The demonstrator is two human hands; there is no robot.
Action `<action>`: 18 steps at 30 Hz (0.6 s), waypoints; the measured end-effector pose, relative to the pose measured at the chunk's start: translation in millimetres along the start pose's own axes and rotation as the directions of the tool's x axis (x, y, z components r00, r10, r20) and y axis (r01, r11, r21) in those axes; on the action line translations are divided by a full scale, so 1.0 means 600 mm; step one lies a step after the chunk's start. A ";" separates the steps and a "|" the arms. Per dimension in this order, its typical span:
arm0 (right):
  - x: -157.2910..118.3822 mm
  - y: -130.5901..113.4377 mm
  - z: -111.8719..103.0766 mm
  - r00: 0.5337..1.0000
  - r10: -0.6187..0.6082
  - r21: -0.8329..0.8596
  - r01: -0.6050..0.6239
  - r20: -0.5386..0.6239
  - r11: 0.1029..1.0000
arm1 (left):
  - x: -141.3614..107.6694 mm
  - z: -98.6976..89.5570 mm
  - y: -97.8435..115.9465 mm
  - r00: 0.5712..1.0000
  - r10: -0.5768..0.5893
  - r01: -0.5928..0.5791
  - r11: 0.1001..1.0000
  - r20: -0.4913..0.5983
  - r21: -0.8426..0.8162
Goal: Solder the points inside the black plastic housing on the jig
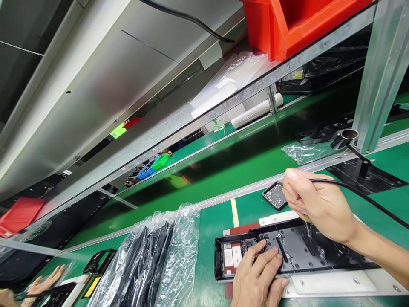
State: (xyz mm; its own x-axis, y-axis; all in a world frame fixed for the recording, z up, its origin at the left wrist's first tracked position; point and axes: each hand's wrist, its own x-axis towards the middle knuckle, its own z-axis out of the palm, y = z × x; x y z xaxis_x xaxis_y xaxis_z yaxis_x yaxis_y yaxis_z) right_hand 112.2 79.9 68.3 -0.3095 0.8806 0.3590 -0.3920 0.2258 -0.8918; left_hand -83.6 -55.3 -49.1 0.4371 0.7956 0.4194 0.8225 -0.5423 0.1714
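Note:
My right hand (315, 204) is closed in a fist round a soldering iron (307, 226), its tip pointing down into a black plastic housing (290, 249). The handle is mostly hidden by my fingers, and a black cord (361, 194) runs off from it to the right. My left hand (258, 275) lies open on the left part of the housing, fingers stretched over its near edge. The housing rests in a white and red fixture (332, 282). Just beyond it sits a small black tray (275, 196) of tiny metal pieces.
An angled metal holder (348, 135) stands at the right. Bagged black parts (143, 260) lie left of the housing. A green conveyor belt (223, 170) passes behind, under a shelf with a red bin (297, 30). Another person's hand (47, 281) shows at lower left.

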 end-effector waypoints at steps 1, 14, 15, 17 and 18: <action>0.000 0.000 0.001 1.000 -0.006 -0.005 0.006 -0.002 1.000 | 0.000 0.000 0.000 1.000 0.001 -0.001 1.000 -0.003 -0.001; -0.004 -0.004 0.001 1.000 -0.008 -0.024 0.008 -0.005 1.000 | 0.002 -0.002 0.004 1.000 -0.008 0.008 1.000 -0.030 -0.017; -0.004 -0.005 0.000 1.000 -0.010 -0.025 0.010 -0.006 1.000 | 0.002 -0.002 0.005 0.999 -0.009 0.009 1.000 -0.030 -0.017; -0.004 -0.005 0.000 1.000 -0.015 -0.028 0.015 -0.006 1.000 | 0.002 -0.002 0.005 1.000 -0.012 0.012 1.000 -0.026 -0.016; -0.005 -0.005 0.000 1.000 -0.017 -0.030 0.017 -0.006 0.999 | 0.002 -0.002 0.005 1.000 -0.014 0.013 1.000 -0.024 -0.015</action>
State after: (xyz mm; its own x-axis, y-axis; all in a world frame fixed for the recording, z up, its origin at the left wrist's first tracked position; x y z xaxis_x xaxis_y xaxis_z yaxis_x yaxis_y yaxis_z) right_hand 114.2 76.7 70.0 -0.2973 0.8792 0.3722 -0.3705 0.2530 -0.8937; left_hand -81.2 -56.4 -47.2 0.4171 0.7962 0.4383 0.8227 -0.5357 0.1902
